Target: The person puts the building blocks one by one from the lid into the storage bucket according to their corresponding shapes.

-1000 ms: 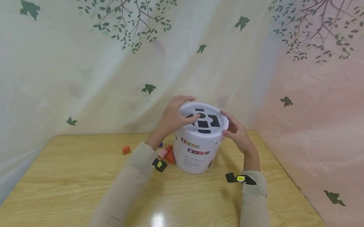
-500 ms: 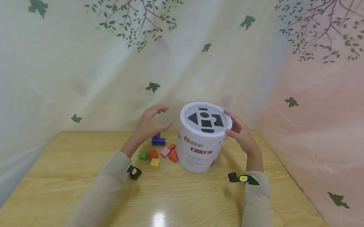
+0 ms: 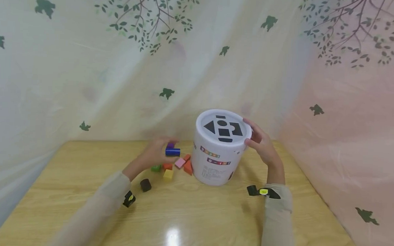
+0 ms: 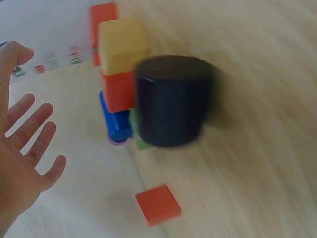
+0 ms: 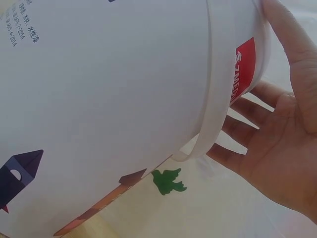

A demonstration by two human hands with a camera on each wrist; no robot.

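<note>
My left hand reaches in among small coloured blocks, fingers spread and apart from them in the left wrist view. A blue cylinder block lies in front of its fingers, with a purple block behind. Close by are a yellow block, a pink block, a green block and orange-red blocks. A dark cylinder block sits nearer the left wrist. With thumb and fingers, my right hand grips the lid rim of a white bucket with shaped holes on top.
A wooden table carries everything. One orange block lies apart from the others, hidden behind the left hand in the head view. A pale curtain printed with leaves and birds hangs just behind the table.
My left hand has left the bucket's lid and moved left and down to the blocks, uncovering the lid's holes. The right hand stays at the rim.
</note>
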